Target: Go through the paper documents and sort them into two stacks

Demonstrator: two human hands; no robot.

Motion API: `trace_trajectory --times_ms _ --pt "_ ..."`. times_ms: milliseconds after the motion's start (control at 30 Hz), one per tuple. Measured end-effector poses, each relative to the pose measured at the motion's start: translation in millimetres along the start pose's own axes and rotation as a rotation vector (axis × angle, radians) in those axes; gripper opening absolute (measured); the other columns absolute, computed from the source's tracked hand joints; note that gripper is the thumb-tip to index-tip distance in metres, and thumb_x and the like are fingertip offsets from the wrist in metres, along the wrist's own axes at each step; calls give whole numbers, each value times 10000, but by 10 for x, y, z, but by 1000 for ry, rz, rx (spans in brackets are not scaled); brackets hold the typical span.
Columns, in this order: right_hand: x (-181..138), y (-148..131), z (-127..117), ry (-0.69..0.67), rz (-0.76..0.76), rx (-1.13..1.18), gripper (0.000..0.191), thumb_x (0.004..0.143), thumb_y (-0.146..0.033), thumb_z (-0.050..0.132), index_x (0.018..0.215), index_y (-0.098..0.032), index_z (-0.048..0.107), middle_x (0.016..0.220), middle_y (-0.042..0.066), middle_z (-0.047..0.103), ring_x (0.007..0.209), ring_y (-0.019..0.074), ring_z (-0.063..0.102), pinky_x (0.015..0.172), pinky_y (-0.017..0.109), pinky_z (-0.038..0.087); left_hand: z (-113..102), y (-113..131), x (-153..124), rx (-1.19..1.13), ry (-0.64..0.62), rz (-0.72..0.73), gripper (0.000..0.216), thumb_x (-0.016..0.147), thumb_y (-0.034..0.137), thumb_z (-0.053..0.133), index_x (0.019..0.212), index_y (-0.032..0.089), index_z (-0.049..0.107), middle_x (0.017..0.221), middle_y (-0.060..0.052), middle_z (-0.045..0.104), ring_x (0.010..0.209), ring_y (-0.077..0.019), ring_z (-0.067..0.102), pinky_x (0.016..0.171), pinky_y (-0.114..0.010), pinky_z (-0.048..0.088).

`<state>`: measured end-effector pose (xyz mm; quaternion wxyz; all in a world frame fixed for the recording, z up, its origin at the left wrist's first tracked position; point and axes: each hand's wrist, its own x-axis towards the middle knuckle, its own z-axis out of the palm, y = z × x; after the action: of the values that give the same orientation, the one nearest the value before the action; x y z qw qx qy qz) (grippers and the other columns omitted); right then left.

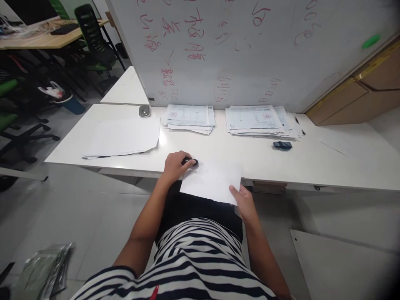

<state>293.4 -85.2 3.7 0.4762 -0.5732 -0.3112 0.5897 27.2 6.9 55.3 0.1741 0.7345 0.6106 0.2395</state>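
Paper (212, 179) pinched in right hand (245, 201), far-left corner at black object (191, 162) gripped by left hand (173, 166)

you get bright light, with glare whitening the desk (164, 143) near ten o'clock; your sheet (212, 177) looks washed out, and corners darken at two and four o'clock.

White desk (325, 166) with light reflection (162, 134) ahead of the fingers (175, 156), whiteboard (275, 46) standing beyond them, grey floor (93, 212) to their left, black office chair (88, 28) farther away there.
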Motion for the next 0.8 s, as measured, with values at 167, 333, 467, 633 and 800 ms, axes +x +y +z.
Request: trace_trajectory --times_ms 167,333,467,633,800 --pt "20 -3 4 -24 1 63 492 694 -465 752 1074 -165 670 947 72 736 779 221 678 747 372 543 -231 152 151 -188 122 -74 410 925 526 339 1005 218 598 1033 -46 657 957 -192 596 788 -300 448" --pt "40 -11 -13 -14 14 45 506 671 -477 767 1055 -159 677 959 87 738 798 237 688 782 400 545 -244 324 542 -42 70 114 448 926 537 330 1060 200 594 1083 -69 650 1016 -220 574 904 -363 426" --pt "45 3 -5 -1 33 31 524 665 -491 765 1058 -156 676 951 95 739 790 246 689 761 406 551 105 342 699 90 -95 94 487 922 545 307 1128 187 564 1240 -120 578 1261 -313 426 1056 -533 279" --pt "62 48 -10 16 28 9 480 680 -481 756 1038 -170 682 966 81 736 803 236 684 775 388 536 429 332 645 260 -47 142 485 876 474 464 1249 164 472 1515 -160 272 1441 -360 29 1112 -616 -67" --pt "78 63 -10 14 33 -9 491 687 -478 751 1054 -163 665 983 89 732 808 236 682 756 375 536 414 327 640 292 -27 149 485 875 494 461 1209 144 501 1493 -180 307 1440 -355 66 1130 -594 -39"
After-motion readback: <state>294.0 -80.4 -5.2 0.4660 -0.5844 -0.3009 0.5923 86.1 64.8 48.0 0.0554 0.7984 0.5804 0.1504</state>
